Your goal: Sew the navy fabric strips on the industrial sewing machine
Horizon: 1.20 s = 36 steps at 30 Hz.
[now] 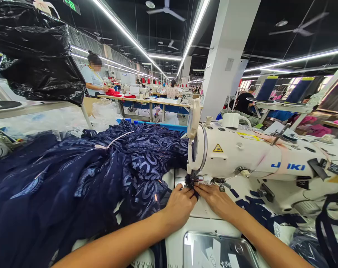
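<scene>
A white sewing machine (227, 149) stands in front of me, its needle area low at the left end of the head. My left hand (180, 204) is closed at the needle, its fingers curled on a dark navy piece of fabric (196, 193). From the other side my right hand (213, 197) presses its fingertips on the same fabric, right by the presser foot (195, 179). The fabric's edge under the foot is partly hidden by my fingers. A large heap of navy patterned fabric (146, 160) lies to the left of the machine.
A metal tray (219, 251) with white labels sits near me. Navy fabric strips (255, 208) are scattered at the right. A black plastic bag (40, 56) rises at the left. Thread cones (266, 89) stand behind the machine. A person (93, 76) works farther back.
</scene>
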Available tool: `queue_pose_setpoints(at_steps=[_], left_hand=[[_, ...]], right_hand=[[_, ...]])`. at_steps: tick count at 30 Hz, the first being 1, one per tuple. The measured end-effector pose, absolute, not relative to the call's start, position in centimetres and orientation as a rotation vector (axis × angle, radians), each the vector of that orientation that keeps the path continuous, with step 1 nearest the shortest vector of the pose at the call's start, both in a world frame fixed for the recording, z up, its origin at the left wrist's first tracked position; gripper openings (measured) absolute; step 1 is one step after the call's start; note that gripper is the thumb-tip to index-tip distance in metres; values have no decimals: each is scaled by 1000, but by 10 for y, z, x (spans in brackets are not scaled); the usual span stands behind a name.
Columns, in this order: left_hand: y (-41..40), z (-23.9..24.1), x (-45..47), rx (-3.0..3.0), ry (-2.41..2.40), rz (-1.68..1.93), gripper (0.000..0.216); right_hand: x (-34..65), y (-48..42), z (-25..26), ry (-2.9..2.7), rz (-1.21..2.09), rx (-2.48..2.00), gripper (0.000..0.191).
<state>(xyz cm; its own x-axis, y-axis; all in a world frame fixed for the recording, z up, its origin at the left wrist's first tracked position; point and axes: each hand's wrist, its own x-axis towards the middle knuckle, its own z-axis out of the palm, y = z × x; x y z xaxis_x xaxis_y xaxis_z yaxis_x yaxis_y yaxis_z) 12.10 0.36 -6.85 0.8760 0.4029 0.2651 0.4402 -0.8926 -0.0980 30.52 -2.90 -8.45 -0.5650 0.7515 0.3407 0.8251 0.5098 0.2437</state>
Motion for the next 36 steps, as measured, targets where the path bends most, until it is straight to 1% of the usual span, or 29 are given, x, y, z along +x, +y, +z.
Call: queue_pose_setpoints(at_steps=[6, 13, 16, 19, 23, 26, 29, 36], left_hand=[[7, -73, 126, -2829, -696, -419, 10], [6, -72, 126, -2832, -710, -468, 12], [4, -70, 120, -2883, -671, -441, 16], [6, -66, 108, -2981, -618, -409, 22], [16, -59, 96, -3081, -646, -400, 22], [19, -57, 97, -3072, -735, -517, 27], [17, -57, 101, -3028, -752, -573, 23], [13, -59, 104, -3021, -741, -423, 30]], right_hand=[[304, -28, -80, -2532, -614, -1373, 50], [298, -30, -64, -2474, -694, -1338, 49], [295, -30, -65, -2433, -693, -1355, 43], [293, -32, -68, -2388, -676, -1363, 33], [290, -34, -74, -2343, -572, -1314, 24], [289, -34, -81, -2280, -459, -1298, 23], [289, -31, -87, -2224, -394, -1342, 23], [288, -26, -95, -2111, -266, -1539, 19]])
